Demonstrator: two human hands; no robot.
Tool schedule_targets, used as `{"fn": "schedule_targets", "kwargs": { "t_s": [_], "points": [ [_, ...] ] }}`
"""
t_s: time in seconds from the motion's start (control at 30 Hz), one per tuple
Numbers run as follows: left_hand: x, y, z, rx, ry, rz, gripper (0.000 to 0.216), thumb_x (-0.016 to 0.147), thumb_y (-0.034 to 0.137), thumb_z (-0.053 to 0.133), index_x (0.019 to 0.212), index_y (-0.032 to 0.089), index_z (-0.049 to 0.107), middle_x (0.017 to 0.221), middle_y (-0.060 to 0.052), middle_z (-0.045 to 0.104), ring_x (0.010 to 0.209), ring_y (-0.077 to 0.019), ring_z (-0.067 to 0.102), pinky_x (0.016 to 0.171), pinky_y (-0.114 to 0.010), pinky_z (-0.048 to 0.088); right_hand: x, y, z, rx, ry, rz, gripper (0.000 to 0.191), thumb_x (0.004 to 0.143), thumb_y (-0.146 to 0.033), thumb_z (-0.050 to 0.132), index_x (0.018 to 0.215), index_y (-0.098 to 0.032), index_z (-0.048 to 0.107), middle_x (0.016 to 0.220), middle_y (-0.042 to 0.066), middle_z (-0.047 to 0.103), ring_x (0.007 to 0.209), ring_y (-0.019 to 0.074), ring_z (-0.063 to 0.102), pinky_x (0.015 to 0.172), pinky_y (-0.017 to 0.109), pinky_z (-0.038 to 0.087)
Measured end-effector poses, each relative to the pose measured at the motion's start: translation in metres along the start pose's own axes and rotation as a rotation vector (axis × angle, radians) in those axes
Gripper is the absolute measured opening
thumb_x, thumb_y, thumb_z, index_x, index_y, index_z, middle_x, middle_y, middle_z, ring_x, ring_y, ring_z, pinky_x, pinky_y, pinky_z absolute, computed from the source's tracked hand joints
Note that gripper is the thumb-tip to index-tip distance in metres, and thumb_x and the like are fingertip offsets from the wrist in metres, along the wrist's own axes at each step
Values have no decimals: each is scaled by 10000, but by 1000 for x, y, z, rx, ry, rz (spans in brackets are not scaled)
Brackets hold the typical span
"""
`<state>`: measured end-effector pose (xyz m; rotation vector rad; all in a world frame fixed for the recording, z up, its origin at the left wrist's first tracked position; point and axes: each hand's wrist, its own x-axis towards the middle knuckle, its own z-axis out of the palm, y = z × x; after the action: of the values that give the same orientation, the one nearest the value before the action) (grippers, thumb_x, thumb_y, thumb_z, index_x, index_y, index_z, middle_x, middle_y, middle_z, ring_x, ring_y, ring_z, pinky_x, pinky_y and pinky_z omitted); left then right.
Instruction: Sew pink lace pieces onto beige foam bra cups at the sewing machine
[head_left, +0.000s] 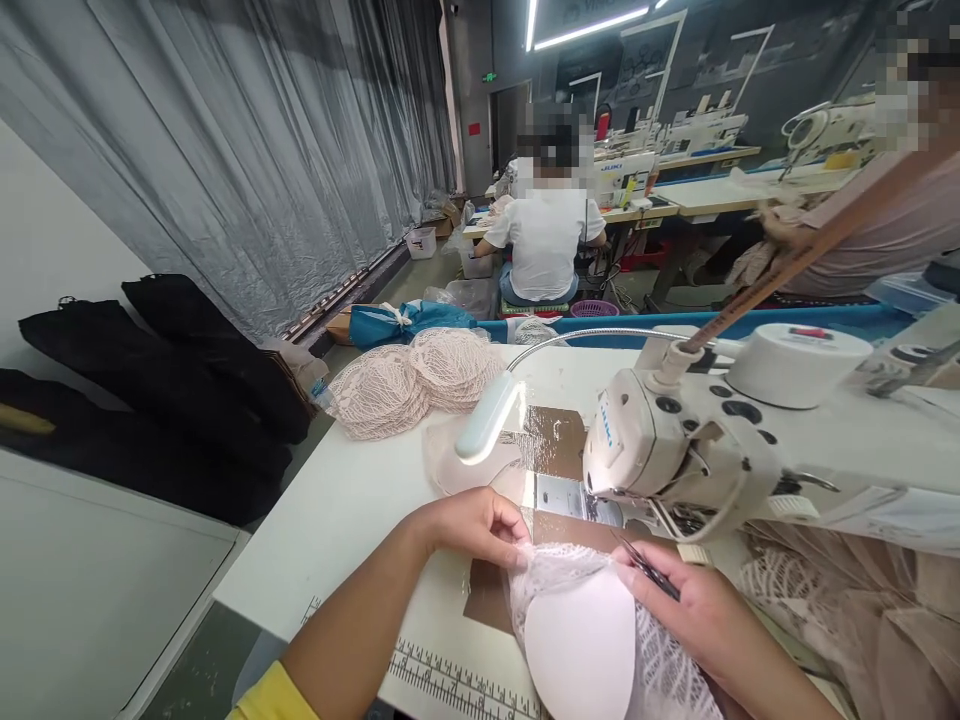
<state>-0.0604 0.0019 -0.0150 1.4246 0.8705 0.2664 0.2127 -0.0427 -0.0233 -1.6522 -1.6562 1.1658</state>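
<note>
My left hand (491,530) is closed, thumb and fingers pinching the upper left edge of a pale lace bra cup piece (574,560). A smooth white cup pad (581,645) lies against the lace, facing me. My right hand (694,600) is closed at the lace's upper right edge, with dark, pointed thread snips (652,572) tucked in its fingers. Both hands are just in front of the sewing machine (637,440), whose needle area and metal plate (559,495) lie beyond the lace. The lace is apart from the needle.
Stacked lace cups (382,390) stand at the table's far left edge. A bent lamp (487,420) hangs over a sheer piece (450,465). More lace fabric (847,610) is heaped at right. A printed ruler (457,685) runs along the front. Two people work beyond.
</note>
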Motion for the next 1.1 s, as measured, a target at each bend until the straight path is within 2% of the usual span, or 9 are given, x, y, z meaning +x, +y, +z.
{"fn": "schedule_targets", "kwargs": {
  "t_s": [0.13,0.3,0.4,0.5,0.7,0.8,0.97,1.1],
  "points": [
    [-1,1,3,-22,9,-10,363,685,437,782,891,144,727,674,19,572,598,-72,466,541,-173,351,2,4,-2,-122,-13,-84,394,816,-580,491,916,-259,696,872,20,751,819,245,701,702,304,552],
    [1,-2,6,-37,25,17,332,713,417,763,909,150,738,685,16,595,616,-78,478,556,-178,364,-7,4,-9,-470,174,-363,410,922,-500,379,1194,-316,624,1101,8,724,1004,244,678,693,314,580],
    [-1,0,7,-51,13,24,317,726,412,756,907,152,738,710,10,614,642,-84,492,581,-183,384,-19,0,-6,-658,162,-587,368,923,-428,435,1258,-362,572,1136,-34,707,972,208,693,628,271,589],
    [-3,4,9,-58,3,25,330,724,432,756,894,151,737,700,12,614,632,-82,489,583,-188,389,-28,-4,7,-733,180,-731,374,921,-374,462,1278,-315,558,1160,-18,697,975,209,692,682,285,591],
    [-4,7,13,-76,0,1,396,703,489,758,892,142,735,631,23,569,569,-72,455,527,-184,365,-28,-3,32,-774,258,-822,389,940,-305,437,1297,-191,542,1104,49,717,984,244,685,742,331,568],
    [-4,8,13,-94,-12,10,393,701,489,759,876,138,734,609,26,552,551,-66,441,511,-177,355,-25,-4,35,-785,295,-836,365,945,-282,430,1267,-174,565,1072,54,726,952,243,692,732,333,557],
    [-4,9,14,-129,-6,-1,401,690,477,771,896,135,736,635,13,582,563,-72,473,529,-178,381,-23,-10,35,-753,415,-943,344,978,-301,378,1156,-126,615,954,62,751,816,214,714,656,316,524],
    [-4,11,15,-127,8,8,374,725,473,743,853,122,728,639,8,577,582,-77,490,553,-180,396,-21,-13,37,-747,444,-974,339,986,-296,381,1132,-103,619,925,72,751,803,210,709,681,323,497]
  ]
}}
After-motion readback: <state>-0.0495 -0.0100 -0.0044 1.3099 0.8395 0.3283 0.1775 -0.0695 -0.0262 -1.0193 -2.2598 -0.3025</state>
